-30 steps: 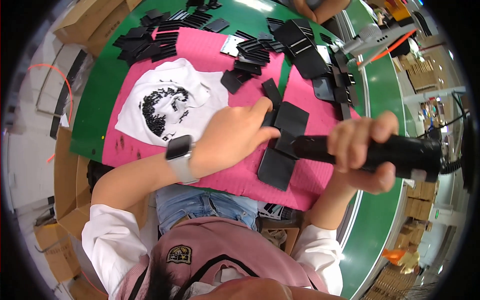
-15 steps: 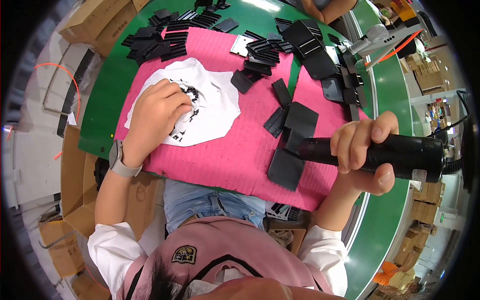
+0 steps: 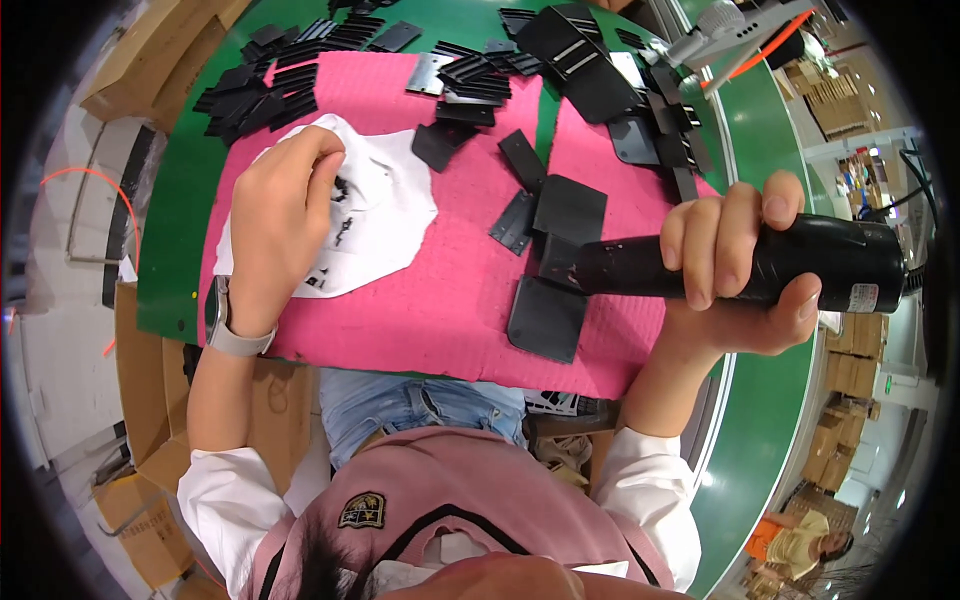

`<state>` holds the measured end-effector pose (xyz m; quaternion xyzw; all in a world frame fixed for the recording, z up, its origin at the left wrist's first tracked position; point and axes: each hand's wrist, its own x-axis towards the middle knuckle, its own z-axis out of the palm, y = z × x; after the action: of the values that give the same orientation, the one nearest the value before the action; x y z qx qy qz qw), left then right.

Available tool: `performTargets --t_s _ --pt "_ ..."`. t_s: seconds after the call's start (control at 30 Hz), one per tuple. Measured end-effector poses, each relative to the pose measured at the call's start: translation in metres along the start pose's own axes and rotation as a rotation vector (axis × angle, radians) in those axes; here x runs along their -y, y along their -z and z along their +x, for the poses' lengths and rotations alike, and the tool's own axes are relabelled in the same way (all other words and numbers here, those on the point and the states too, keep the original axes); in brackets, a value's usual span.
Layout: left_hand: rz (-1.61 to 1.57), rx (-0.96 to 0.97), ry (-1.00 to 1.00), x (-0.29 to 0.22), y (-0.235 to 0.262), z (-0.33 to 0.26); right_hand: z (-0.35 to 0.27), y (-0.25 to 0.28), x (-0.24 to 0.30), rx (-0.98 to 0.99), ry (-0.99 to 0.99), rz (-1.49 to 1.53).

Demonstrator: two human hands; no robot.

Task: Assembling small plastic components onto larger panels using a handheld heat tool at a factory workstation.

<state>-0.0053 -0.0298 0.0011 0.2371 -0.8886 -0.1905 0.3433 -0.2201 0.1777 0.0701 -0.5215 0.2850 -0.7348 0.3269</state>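
Note:
My right hand (image 3: pixel 728 265) is wrapped round a black electric screwdriver (image 3: pixel 850 262), held level with its tip end over some flat black plates (image 3: pixel 570 212). A lower black plate (image 3: pixel 546 320) overlaps them. At the left, my left hand (image 3: pixel 275 205) hovers over a white cloth (image 3: pixel 392 215) with thumb and fingers pressed together; whatever lies in the pinch is hidden. Tiny black pieces, likely screws (image 3: pixel 345 232), are scattered on the cloth beside my fingers. Two small black parts (image 3: pixel 514 222) lie left of the plates.
A pink padded sheet (image 3: pixel 440 330) covers much of the green table (image 3: pixel 165 265). Black slotted parts (image 3: pixel 255 100) pile up along the far side. Large black plates (image 3: pixel 580 60) and a white clamp-like stand (image 3: pixel 720 25) are at the far right. Cardboard boxes (image 3: pixel 150 70) stand left.
My left hand has drawn up and back from the tiny pieces, uncovering less of the cloth's left side. The whole view has shifted slightly; the screwdriver stays over the black plates.

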Motion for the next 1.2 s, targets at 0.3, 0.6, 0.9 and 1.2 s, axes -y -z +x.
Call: performTargets --t_s 0.3,0.6,0.9,1.2 --pt "-1.279 0.639 0.386 -0.076 -0.045 0.015 -0.007 0.021 0.006 0.030 0.215 0.234" --pt "-1.348 0.776 0.428 -0.078 -0.057 0.020 -0.007 0.020 0.003 0.058 0.256 0.189" --pt "-1.318 0.664 0.304 -0.077 -0.064 0.004 -0.013 0.004 -0.001 -0.242 0.119 0.128" --pt "-1.347 0.640 0.256 -0.088 -0.057 0.003 -0.008 0.017 0.009 -0.285 0.035 0.384"
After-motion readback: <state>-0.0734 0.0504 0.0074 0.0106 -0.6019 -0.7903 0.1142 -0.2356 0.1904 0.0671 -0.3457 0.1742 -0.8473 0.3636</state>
